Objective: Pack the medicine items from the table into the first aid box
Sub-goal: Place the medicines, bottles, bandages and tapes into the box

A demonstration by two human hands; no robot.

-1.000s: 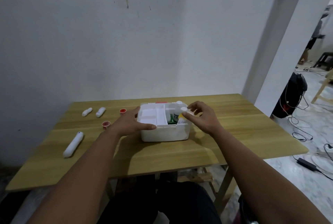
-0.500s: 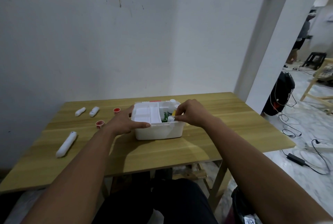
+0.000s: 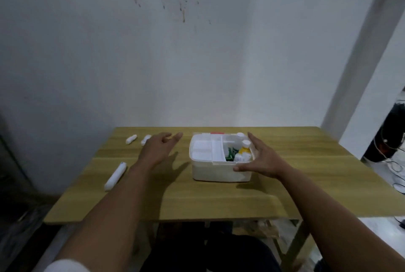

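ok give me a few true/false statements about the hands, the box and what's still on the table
1. The box is open. True.
2. The left hand holds the long tube. False: the hand is empty and open, apart from the tube, which lies on the table.
3. The right hand is at the right end of the box. True.
4. The box is empty. False: a yellow bottle with a white cap and green items sit in its right compartment.
5. Two small white tubes lie at the table's far left. True.
6. The box sits on the floor. False: it rests on the table.
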